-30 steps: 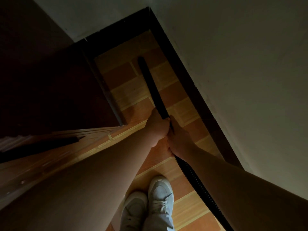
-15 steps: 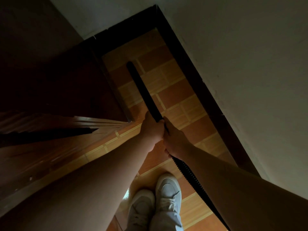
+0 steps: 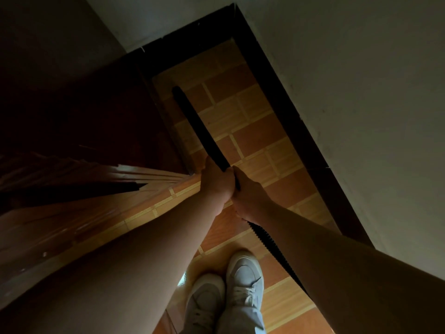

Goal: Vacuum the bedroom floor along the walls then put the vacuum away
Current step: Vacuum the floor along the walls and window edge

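Swung leftward over the last second, the wand's far tip now lies closer to the dark wooden furniture [image 3: 101, 121] on the left than to the baseboard [image 3: 291, 116] on the right, while both grips have barely shifted. Farther along the tube, the left grip [image 3: 216, 183] is clenched round the black wand [image 3: 197, 126]. The right grip [image 3: 250, 201] touches it on the near side, fingers wrapped round the same tube about where it meets the ribbed hose [image 3: 272, 244]. From those stacked hands the wand runs straight away from the person, its long axis slanting from near right to far left across the tiled floor [image 3: 255, 133]. Its tip points into the far left corner of the floor strip, just beside the foot of the furniture. Whether the tip actually touches the tiles I cannot tell in this dim light. The hose trails the opposite way, near and right, passing under the right forearm and beside the pale shoes [image 3: 243, 273]. By its look the tube is stiff, light and smooth, likely to twist in a loose palm, so two hands close together by the hose joint seem the right hold for steering it. The hose looks soft and springy; it would probably drag behind rather than push, which makes it a poor place to hold. The wall [image 3: 361, 92] on the right stands well apart from the tip.
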